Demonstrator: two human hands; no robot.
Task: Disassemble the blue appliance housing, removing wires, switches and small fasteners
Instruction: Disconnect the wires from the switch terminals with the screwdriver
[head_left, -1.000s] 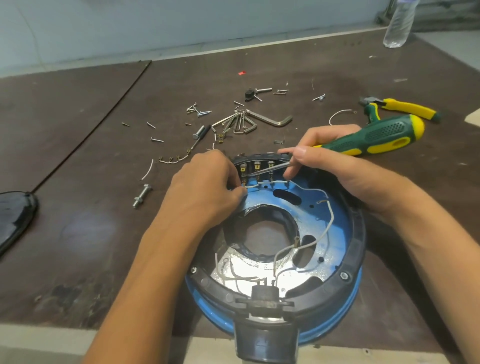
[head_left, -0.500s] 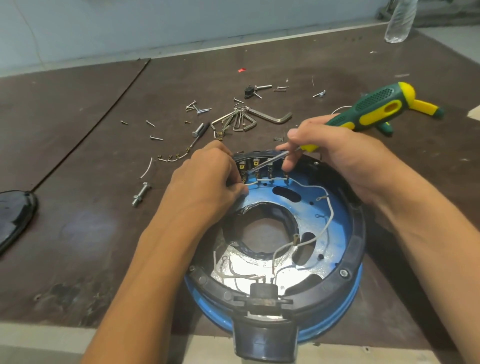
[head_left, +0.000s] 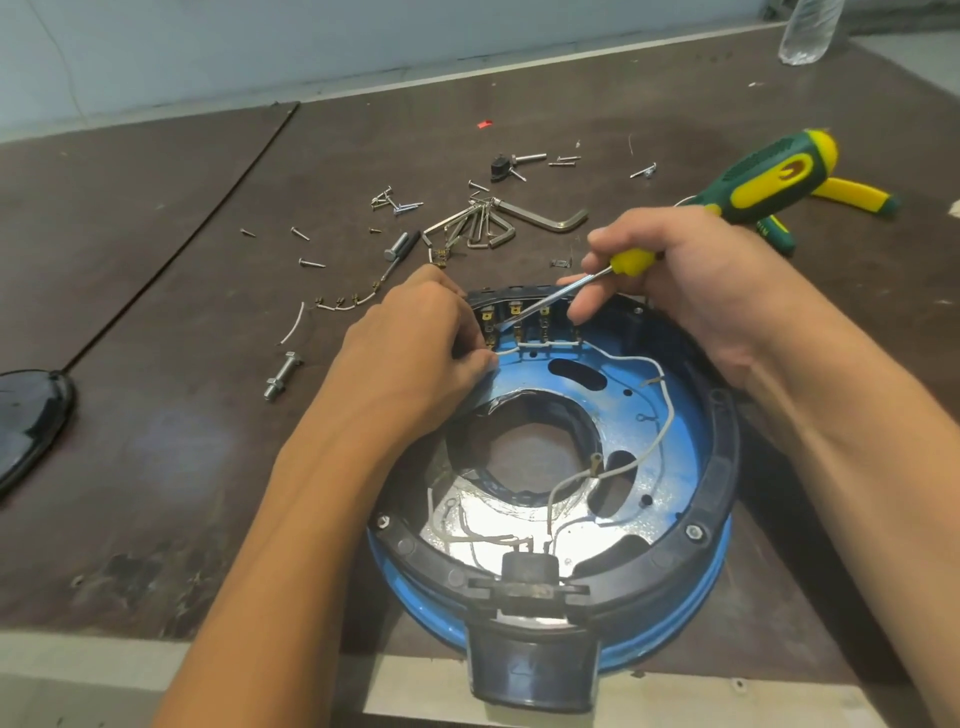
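Worktop: dark brown table (head_left: 156, 441) with a pale wall behind it and a light strip along the near edge.
Housing: round blue housing (head_left: 644, 415) with a black rim lies open side up at the near edge of the table, between the two forearms; a black spout-like part overhangs the edge.
Left hand: left hand (head_left: 415, 353) rests on the far left rim, fingers curled, fingertips pinching the end of the white wire (head_left: 667, 415) by the switch block.
Right hand: right hand (head_left: 696, 280) is over the far right rim, fingers wrapped round the screwdriver near its yellow collar.
Screwdriver: green and yellow screwdriver (head_left: 769, 176) slants down to the left, its tip at a terminal of the switch block (head_left: 543, 317).
Black lid: black lid (head_left: 26, 421) lies at the left edge of view, well apart.
Bottle: clear bottle (head_left: 808, 31) stands at the far right.
Pliers: yellow-handled pliers (head_left: 852, 195) lie behind the screwdriver handle.
Hex keys: hex keys (head_left: 545, 215) lie fanned beyond the housing.
Bolt: bolt (head_left: 283, 374) lies left of the left hand.
Screws: loose screws (head_left: 395, 202) are scattered near the hex keys.
Offcut: short wire offcut (head_left: 293, 325) lies just beyond the bolt.
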